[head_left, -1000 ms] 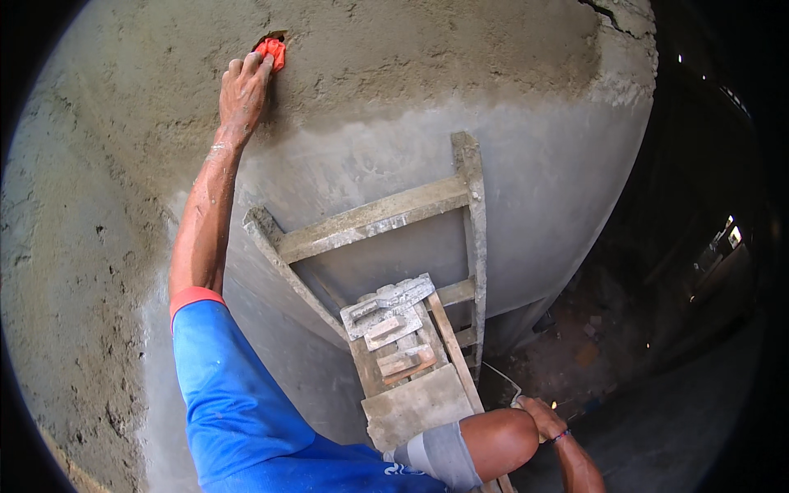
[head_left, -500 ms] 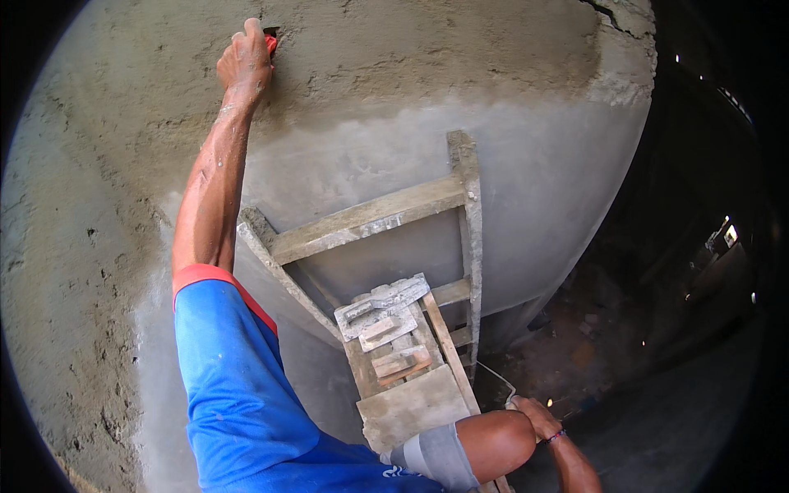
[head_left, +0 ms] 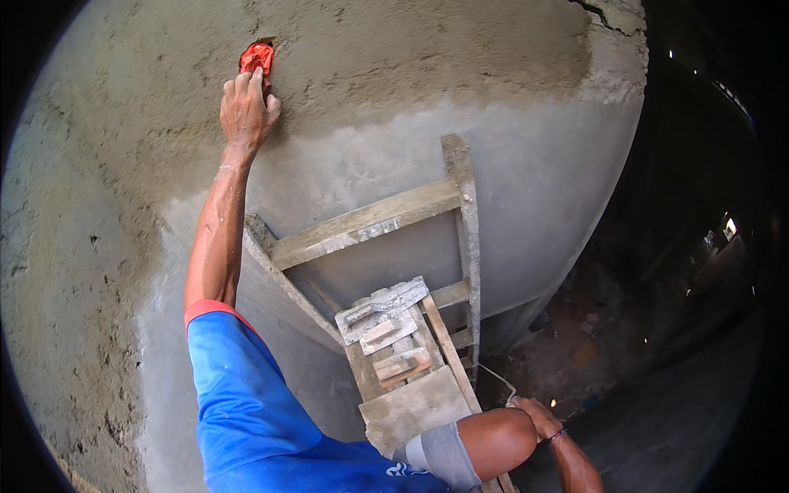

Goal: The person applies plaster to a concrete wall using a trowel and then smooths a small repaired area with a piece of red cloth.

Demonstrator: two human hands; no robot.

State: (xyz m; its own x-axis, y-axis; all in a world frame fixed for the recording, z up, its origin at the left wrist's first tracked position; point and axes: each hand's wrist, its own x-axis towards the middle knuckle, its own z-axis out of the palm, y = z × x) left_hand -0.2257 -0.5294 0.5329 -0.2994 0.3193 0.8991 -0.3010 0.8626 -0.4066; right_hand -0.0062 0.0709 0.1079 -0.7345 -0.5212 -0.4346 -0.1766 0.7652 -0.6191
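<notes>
My left hand (head_left: 248, 113) is raised to the plastered wall, fingers curled onto a crumpled red wad (head_left: 257, 57), which looks like plastic or paper. The wad fills a small hole in the damp plaster, and part of it hangs down by my fingertips. Low on the right, my right hand (head_left: 538, 417) is closed around the handle of a tool with a thin bent metal neck (head_left: 499, 376). The working end of that tool is hidden behind the ladder.
A cement-crusted wooden ladder (head_left: 370, 223) leans on the wall. Beside my bent knee, a plank platform (head_left: 415, 407) carries a long float (head_left: 382, 308) and smaller wooden-handled floats (head_left: 401, 363). Smooth grey plaster (head_left: 551, 181) meets rougher plaster above. The floor (head_left: 583, 345) lies far below in shadow.
My left hand has dropped a little down the wall, uncovering more of the red wad above my fingertips. My right hand stays where it was.
</notes>
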